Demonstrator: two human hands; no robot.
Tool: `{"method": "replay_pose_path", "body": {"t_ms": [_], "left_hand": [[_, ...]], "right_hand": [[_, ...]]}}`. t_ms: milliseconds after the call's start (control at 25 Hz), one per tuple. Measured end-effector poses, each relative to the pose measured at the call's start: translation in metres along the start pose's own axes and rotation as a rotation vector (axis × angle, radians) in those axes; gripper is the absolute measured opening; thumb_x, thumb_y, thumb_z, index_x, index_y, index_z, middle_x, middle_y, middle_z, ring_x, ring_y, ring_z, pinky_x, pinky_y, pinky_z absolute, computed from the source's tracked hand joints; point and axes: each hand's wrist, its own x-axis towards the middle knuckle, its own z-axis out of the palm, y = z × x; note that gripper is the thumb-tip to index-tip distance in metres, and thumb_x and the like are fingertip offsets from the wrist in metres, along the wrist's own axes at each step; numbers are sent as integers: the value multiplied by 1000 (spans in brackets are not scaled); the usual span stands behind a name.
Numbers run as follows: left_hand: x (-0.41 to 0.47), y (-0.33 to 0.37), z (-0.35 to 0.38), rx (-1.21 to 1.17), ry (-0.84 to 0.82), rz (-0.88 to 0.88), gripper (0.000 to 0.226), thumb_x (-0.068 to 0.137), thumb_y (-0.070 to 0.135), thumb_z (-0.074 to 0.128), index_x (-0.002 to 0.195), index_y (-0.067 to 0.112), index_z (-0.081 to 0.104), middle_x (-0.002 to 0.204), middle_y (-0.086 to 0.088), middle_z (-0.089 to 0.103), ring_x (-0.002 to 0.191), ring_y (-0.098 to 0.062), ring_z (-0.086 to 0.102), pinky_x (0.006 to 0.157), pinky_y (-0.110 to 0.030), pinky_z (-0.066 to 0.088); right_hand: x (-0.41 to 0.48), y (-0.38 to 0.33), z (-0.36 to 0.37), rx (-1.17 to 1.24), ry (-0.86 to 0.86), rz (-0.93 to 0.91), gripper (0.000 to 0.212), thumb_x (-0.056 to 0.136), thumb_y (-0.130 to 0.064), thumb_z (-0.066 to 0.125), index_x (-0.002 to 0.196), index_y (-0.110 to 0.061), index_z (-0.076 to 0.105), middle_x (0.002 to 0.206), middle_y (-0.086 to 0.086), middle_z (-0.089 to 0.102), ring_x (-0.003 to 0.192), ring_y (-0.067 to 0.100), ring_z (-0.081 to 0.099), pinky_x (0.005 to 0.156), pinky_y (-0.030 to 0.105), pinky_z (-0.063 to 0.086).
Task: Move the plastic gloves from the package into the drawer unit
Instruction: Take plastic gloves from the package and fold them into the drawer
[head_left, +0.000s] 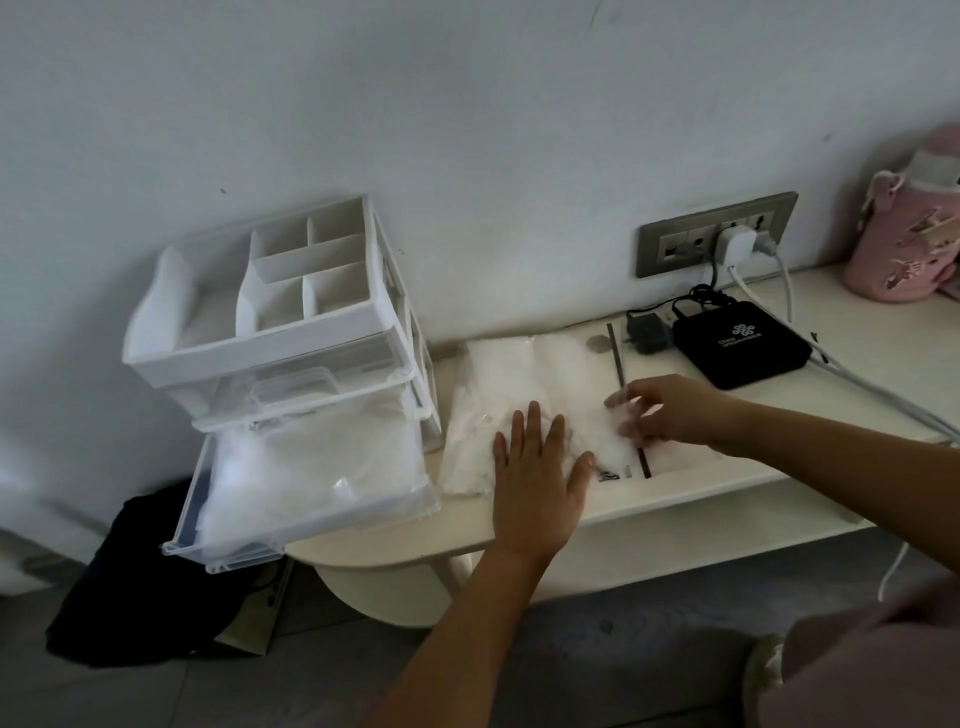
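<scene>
On the cream shelf (701, 493), just right of the unit (270, 358): gloves (582, 415), thin white film, a loose heap lying in and over the flat clear package (483, 395), whose printed end points right. More of the same film already lies heaped in the lower drawer (223, 556), pulled well out of the unit and overhanging the shelf's edge; the drawer above it is closed, and a divided tray sits on top. Hazards, as judged: the film clings to itself, so a pull may bring only part of the bunch or drag the package along if the pressing hand lifts; loose glove ends could trail and drop off the shelf to the floor on the way to the drawer; the drawer is extended and heaped, so a hard push down might tip it or spill what it holds. Grip: left hand (537, 493) flat, fingers straight and slightly spread, palm pressing the package's near side to the shelf, holding nothing. Right hand (675, 410) at the package's right end, fingers (626, 402) curled into the film and pinching a bunch of gloves; blur hides how much is gathered. Beyond: black box (740, 345) with cables, wall socket (670, 244), pink bottle (904, 244) far right.
</scene>
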Motion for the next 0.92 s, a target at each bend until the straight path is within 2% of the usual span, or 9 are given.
{"method": "replay_pose_path", "body": {"t_ms": [80,200,400,440,520,600,680,760,920], "left_hand": [[-1,-1,1,-13,13,9,89,81,66,-8,151,21,23,161,-6,2,145,-17,-12,114,-35,-15],[-2,0,3,-19,49,16,90,82,66,-9,150,18,25,160,-7,4,144,-18,-12,114,-37,-16],[-2,-3,5,-19,100,20,89,87,65,-10,149,15,30,159,-10,12,146,-24,0,112,-44,-13],[-2,-3,6,-13,112,16,88,88,65,-9,148,14,32,158,-11,15,147,-26,6,113,-45,-9],[-2,-3,7,-19,129,-4,88,89,65,-9,147,15,34,158,-11,18,147,-28,12,114,-45,-6],[-2,-2,7,-39,106,-24,91,85,67,-12,148,16,31,158,-10,16,147,-27,10,114,-43,-7],[-1,-2,6,-24,94,-28,96,82,68,-15,148,16,31,158,-11,17,147,-27,12,115,-42,-6],[0,-1,4,2,68,-35,97,82,70,-15,148,16,31,158,-11,18,147,-28,12,115,-42,-7],[1,0,0,19,-22,-68,86,81,63,1,150,19,25,159,-8,15,148,-24,6,114,-39,-12]], "right_hand": [[5,1,2,-40,99,-21,19,82,-2,68,101,-1,70,90,3,69,70,10,63,56,12,48],[9,-1,-3,-33,259,-15,12,84,-6,68,89,3,73,75,-1,69,64,8,63,56,11,50],[4,-18,-12,-128,381,-48,9,84,-9,69,87,-3,74,74,5,70,71,16,67,72,27,57],[1,-23,-17,-138,409,-58,10,83,-10,69,89,-4,74,75,4,70,71,15,67,71,26,57],[-6,-30,-30,-161,480,-83,12,83,-11,69,93,-7,74,77,3,70,61,4,63,58,12,50],[-11,-34,-46,-126,588,-119,13,83,-11,69,96,-10,73,83,0,70,62,1,61,60,9,47],[-14,-34,-60,99,643,-156,13,83,-11,69,94,-16,73,89,-2,71,75,7,66,71,10,53],[-16,-33,-69,469,601,-195,13,83,-8,68,92,-17,72,94,3,72,81,13,70,78,18,55],[-26,-42,-79,907,544,-259,14,90,1,55,93,-8,65,87,4,67,75,11,67,75,19,57]]}}
